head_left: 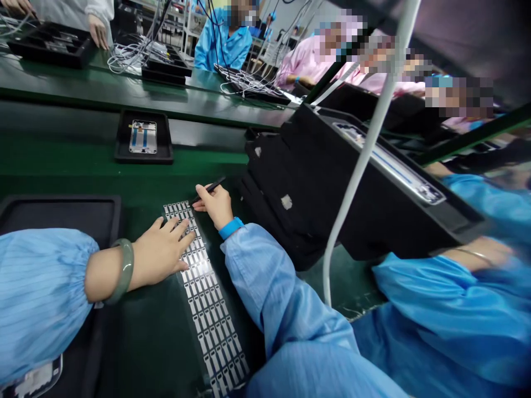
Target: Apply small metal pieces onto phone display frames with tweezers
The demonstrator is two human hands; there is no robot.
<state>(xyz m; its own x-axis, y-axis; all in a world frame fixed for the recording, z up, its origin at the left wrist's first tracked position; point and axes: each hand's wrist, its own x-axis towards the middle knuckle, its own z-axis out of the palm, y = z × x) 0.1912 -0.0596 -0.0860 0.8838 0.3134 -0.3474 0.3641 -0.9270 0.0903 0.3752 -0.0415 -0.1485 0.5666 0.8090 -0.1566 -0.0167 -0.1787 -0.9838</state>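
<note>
A long clear sheet with rows of small silver stickers (209,309) lies on the green bench top. Spread flat across its upper part, my left hand (161,251) presses with fingers apart. At the sheet's far end, my right hand (215,203) grips a thin black pen-like tool (214,185), its lower tip close to the top row of stickers. Whether the tip touches a sticker cannot be made out.
A black tray (143,158) beyond my hands holds a phone frame (143,137). Another black tray (62,204) lies under my left arm. To the right, a co-worker holds a black tray (398,215) beside stacked trays (269,204). A white cable (352,188) hangs in front.
</note>
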